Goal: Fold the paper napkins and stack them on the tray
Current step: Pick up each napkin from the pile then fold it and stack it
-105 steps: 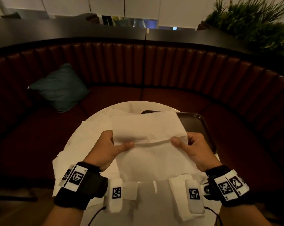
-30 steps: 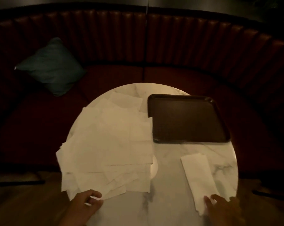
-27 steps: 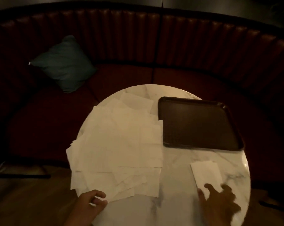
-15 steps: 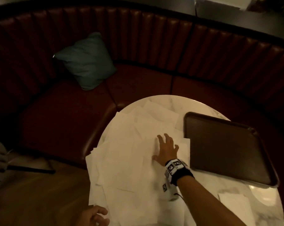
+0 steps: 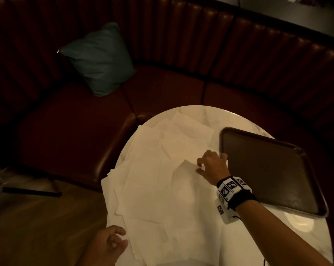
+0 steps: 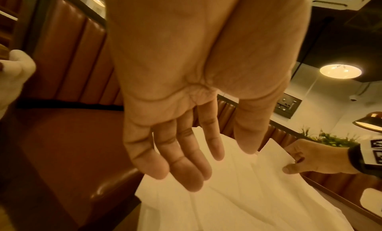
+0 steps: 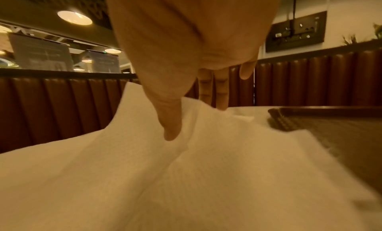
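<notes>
A loose pile of unfolded white napkins [image 5: 152,179] covers the left half of the round marble table [image 5: 200,112]. My right hand [image 5: 198,166] reaches over the pile's right side, beside the tray, and pinches a raised corner of the top napkin [image 5: 187,166] between thumb and forefinger. The left wrist view shows that pinch on the corner [image 6: 268,154] from the side. The dark brown tray [image 5: 267,169] lies bare on the table's right. My left hand [image 5: 120,239] hovers at the pile's near left edge, fingers relaxed [image 6: 186,177], holding nothing.
A curved dark red leather bench [image 5: 162,89] wraps the far side of the table, with a teal cushion [image 5: 99,58] on it at the left. Wooden floor [image 5: 37,227] shows left of the table. The tray's rim [image 7: 275,113] sits close to my right fingers.
My right hand left the folded napkin at the front right, crossed to the pile, lay flat on it, and now pinches up a corner. The left hand stayed at the front left edge.
</notes>
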`<action>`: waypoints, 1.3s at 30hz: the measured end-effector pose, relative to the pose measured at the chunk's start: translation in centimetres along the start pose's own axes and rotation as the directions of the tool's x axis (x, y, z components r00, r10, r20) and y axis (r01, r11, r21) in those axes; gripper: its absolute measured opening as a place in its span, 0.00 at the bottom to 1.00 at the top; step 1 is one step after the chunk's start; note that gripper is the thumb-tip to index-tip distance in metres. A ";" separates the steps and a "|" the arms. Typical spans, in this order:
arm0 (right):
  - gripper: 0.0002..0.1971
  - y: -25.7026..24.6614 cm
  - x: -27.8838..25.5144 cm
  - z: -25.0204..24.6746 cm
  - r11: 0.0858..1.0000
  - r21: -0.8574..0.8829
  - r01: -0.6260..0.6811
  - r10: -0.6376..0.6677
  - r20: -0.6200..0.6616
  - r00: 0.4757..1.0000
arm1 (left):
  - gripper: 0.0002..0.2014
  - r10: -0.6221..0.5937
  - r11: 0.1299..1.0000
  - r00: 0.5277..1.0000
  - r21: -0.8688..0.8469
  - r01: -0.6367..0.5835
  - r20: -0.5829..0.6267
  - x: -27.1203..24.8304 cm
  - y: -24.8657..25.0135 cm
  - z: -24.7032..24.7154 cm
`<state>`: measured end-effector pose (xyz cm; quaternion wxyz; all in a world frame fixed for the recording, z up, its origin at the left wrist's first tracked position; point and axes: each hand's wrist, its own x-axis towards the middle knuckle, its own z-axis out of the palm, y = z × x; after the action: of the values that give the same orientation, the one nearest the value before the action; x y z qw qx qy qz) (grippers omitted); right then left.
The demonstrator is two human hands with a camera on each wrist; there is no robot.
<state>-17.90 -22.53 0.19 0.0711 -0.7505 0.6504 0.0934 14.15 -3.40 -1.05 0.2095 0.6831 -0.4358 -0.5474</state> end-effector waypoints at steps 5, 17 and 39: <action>0.08 1.4 -5.4 -4.9 0.909 0.392 0.141 -0.133 -0.047 0.990 | 0.11 0.207 0.978 0.978 0.038 -0.207 0.007 0.7 2.8 2.4; 0.10 8.2 -20.9 -11.8 0.458 0.834 0.307 0.050 -0.369 0.928 | 0.42 0.351 0.848 0.911 -0.487 -0.210 0.218 -2.2 16.5 14.0; 0.13 15.6 -41.0 -6.0 0.101 0.941 0.323 0.409 -0.335 0.849 | 0.16 0.450 0.891 0.708 -0.328 -0.314 0.545 -8.1 23.3 22.2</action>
<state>-38.61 13.34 15.77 0.3712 -0.4753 0.5539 -0.5740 -15.20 -4.90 14.39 0.2389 0.3385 -0.5514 -0.7241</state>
